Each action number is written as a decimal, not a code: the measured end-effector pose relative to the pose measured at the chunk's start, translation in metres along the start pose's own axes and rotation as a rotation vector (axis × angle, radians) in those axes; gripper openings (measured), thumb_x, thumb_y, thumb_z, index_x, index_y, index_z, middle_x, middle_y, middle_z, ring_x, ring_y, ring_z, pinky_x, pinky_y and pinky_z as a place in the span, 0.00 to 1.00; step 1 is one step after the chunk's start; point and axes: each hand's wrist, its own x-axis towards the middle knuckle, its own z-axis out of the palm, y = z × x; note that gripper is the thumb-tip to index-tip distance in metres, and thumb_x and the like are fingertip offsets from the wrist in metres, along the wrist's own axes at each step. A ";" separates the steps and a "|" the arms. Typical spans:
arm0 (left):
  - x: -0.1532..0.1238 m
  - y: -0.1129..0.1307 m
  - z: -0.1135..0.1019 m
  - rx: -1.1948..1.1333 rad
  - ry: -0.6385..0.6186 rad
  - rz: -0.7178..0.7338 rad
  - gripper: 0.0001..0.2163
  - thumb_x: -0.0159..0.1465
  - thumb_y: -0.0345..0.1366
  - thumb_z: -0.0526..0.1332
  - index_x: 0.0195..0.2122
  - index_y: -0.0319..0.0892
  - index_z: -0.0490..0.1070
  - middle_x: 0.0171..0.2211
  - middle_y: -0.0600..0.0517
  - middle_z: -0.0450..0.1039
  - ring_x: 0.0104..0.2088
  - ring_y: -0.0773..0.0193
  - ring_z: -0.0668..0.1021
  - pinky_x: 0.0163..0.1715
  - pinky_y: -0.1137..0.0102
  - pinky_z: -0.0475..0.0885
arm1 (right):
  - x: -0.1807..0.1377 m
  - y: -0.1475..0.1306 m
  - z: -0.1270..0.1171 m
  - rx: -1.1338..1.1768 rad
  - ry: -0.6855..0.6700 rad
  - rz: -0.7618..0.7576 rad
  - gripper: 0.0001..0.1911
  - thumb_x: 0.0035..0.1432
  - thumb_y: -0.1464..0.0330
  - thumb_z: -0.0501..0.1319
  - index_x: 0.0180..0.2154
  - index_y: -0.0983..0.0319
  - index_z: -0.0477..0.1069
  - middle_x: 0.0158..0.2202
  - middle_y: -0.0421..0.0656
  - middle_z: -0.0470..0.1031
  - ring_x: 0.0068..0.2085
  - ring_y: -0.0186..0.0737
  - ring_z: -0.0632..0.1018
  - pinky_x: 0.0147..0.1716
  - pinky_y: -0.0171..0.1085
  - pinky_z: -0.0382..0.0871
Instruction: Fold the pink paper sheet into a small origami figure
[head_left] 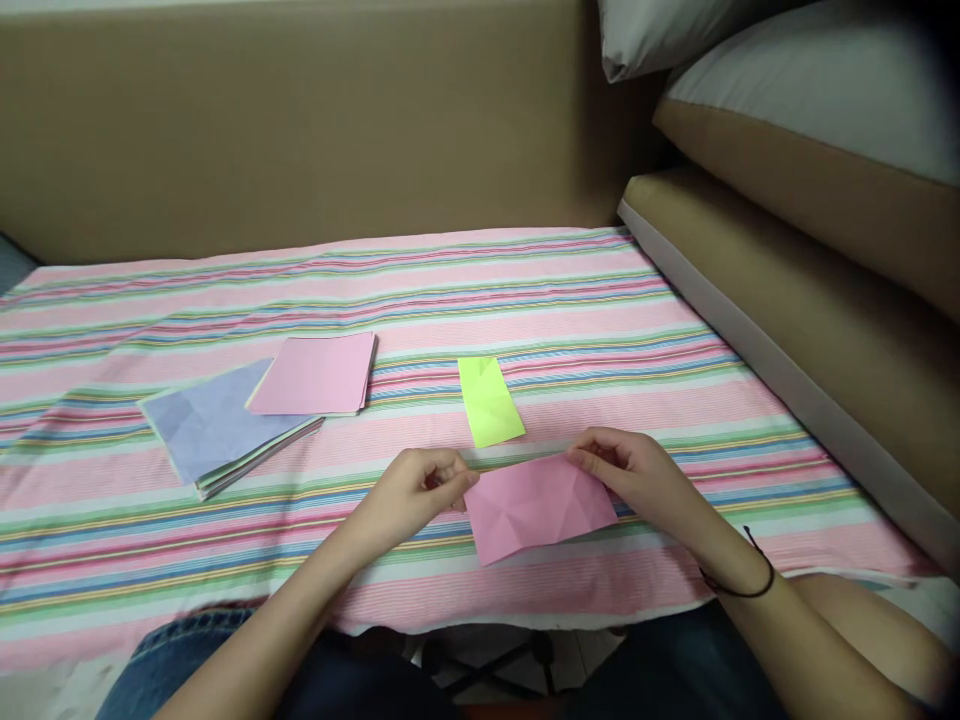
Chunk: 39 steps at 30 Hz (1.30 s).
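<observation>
Nearest to me, I am watching both hands working the pink sheet, which is lying on the striped cloth of the table close to its front edge, with its far edge folded over into a narrow band. The risk I am judging here is that the band is thin and long: if one hand is pulling harder than the other, the fold could be creeping out of line or the paper could be skewing on the cloth, and a soft cloth underneath is giving a poor backing for a sharp crease. The left hand is pinching the left end of that folded edge, its grip closed on the paper between thumb and fingers. The right hand is doing the same at the right end, fingertips closed tight on the band. Just beyond the hands a yellow-green folded slip is lying apart from them. Farther left, a pink stack is overlapping a blue sheet topping a second pile.
</observation>
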 end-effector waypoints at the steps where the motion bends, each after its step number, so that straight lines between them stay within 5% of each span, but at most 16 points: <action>1: 0.000 -0.001 0.000 -0.020 0.009 -0.003 0.15 0.62 0.42 0.57 0.22 0.38 0.64 0.20 0.56 0.63 0.23 0.71 0.67 0.24 0.76 0.61 | 0.000 0.001 0.000 0.009 -0.001 0.005 0.12 0.58 0.60 0.57 0.29 0.61 0.71 0.26 0.39 0.70 0.29 0.36 0.68 0.27 0.34 0.58; 14: 0.007 -0.002 -0.001 -0.313 0.056 -0.002 0.08 0.59 0.38 0.61 0.32 0.38 0.66 0.22 0.58 0.67 0.23 0.71 0.72 0.25 0.76 0.67 | -0.002 0.000 0.004 0.303 -0.010 0.139 0.13 0.55 0.57 0.60 0.32 0.61 0.70 0.29 0.40 0.69 0.30 0.35 0.70 0.28 0.33 0.63; 19: 0.008 -0.009 0.000 -0.310 0.059 -0.029 0.09 0.58 0.37 0.63 0.31 0.38 0.65 0.20 0.59 0.64 0.22 0.73 0.69 0.24 0.76 0.66 | 0.001 0.007 0.007 0.198 -0.101 0.116 0.14 0.53 0.61 0.63 0.41 0.60 0.70 0.28 0.38 0.69 0.30 0.34 0.71 0.27 0.31 0.62; 28: 0.007 -0.014 0.006 -0.203 0.031 0.029 0.18 0.54 0.31 0.64 0.46 0.42 0.63 0.20 0.63 0.46 0.21 0.74 0.55 0.22 0.78 0.56 | 0.001 0.009 0.011 0.185 -0.090 0.101 0.14 0.52 0.63 0.63 0.41 0.61 0.70 0.30 0.40 0.72 0.28 0.35 0.72 0.25 0.32 0.62; 39: 0.005 -0.012 0.008 -0.230 -0.064 0.010 0.18 0.57 0.37 0.62 0.47 0.43 0.62 0.21 0.62 0.53 0.20 0.74 0.58 0.20 0.77 0.54 | -0.001 0.006 0.009 0.223 -0.089 0.123 0.13 0.51 0.63 0.64 0.38 0.62 0.70 0.23 0.36 0.69 0.25 0.32 0.71 0.23 0.30 0.62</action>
